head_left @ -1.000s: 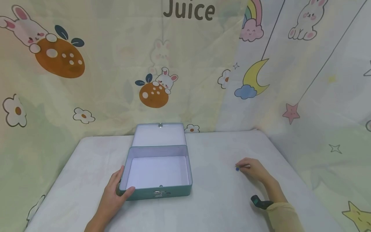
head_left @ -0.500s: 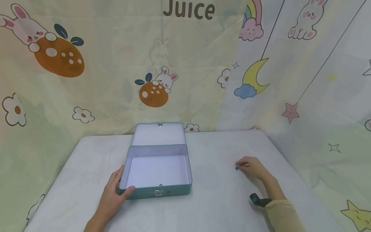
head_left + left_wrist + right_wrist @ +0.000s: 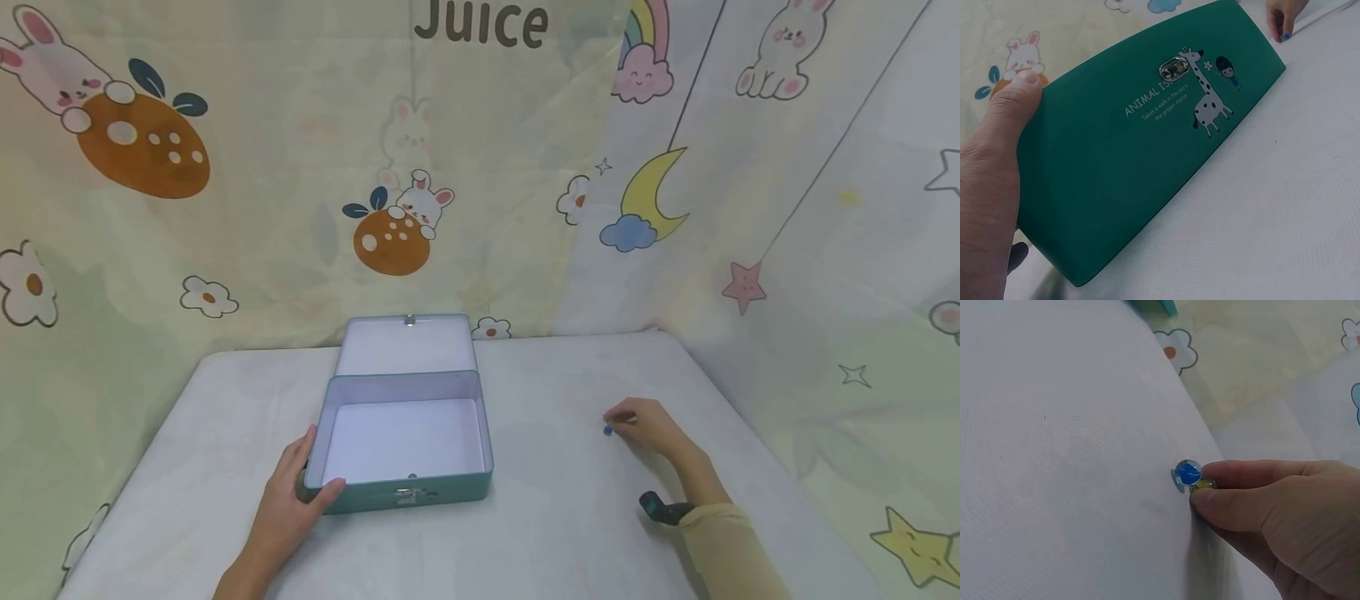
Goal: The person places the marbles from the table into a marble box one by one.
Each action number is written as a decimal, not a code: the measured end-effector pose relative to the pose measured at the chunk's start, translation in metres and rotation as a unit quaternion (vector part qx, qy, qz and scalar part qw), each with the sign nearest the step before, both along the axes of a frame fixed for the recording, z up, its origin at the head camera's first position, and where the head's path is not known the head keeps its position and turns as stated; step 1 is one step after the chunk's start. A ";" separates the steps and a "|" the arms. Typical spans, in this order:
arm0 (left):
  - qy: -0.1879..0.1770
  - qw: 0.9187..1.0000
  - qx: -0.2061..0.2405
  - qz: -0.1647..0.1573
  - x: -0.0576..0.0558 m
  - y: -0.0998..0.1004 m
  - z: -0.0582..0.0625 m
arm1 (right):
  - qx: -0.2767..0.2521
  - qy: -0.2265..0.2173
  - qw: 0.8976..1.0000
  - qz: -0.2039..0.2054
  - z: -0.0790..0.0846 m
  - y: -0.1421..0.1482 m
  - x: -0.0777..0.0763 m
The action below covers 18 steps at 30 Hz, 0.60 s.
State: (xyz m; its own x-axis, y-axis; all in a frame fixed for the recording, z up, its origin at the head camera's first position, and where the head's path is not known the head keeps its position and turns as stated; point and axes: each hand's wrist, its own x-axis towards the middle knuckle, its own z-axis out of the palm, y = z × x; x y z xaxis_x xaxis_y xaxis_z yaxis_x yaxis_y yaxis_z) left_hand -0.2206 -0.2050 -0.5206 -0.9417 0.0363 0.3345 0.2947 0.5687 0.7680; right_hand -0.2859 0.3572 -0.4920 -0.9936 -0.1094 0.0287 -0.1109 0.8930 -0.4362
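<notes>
My left hand (image 3: 281,512) grips the front left corner of a green tin box (image 3: 401,493), its thumb at the front rim and its fingers along the left side. The box's white interior shows bare and its lid (image 3: 407,346) lies back. In the left wrist view the tin's front (image 3: 1116,150) bears a giraffe print and a metal catch. Right of the box, my right hand (image 3: 651,427) pinches a yellowish-green glass marble (image 3: 1204,485) between thumb and forefinger. A blue swirled marble (image 3: 1188,472) sits against it at the fingertips; whether it is also held cannot be told.
A white cloth covers the table (image 3: 547,533). Behind its back edge hangs a printed curtain (image 3: 510,167) with rabbits and flowers, and more printed fabric stands at both sides. A dark strap piece (image 3: 663,508) sticks out by the right wrist.
The head view has shifted slightly. My left hand keeps its place on the box, and my right hand stays at the marbles with hardly any movement.
</notes>
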 end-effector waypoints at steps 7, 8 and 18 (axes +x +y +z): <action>-0.009 1.000 0.003 0.001 0.001 0.001 0.002 | 0.005 -0.001 1.000 -0.005 0.000 0.001 -0.001; -0.010 1.000 0.003 0.001 0.001 0.001 0.002 | 0.005 -0.002 1.000 -0.006 0.001 0.000 -0.001; -0.001 1.000 0.002 -0.004 0.000 -0.001 0.000 | 0.000 -0.010 1.000 -0.019 0.002 0.001 -0.001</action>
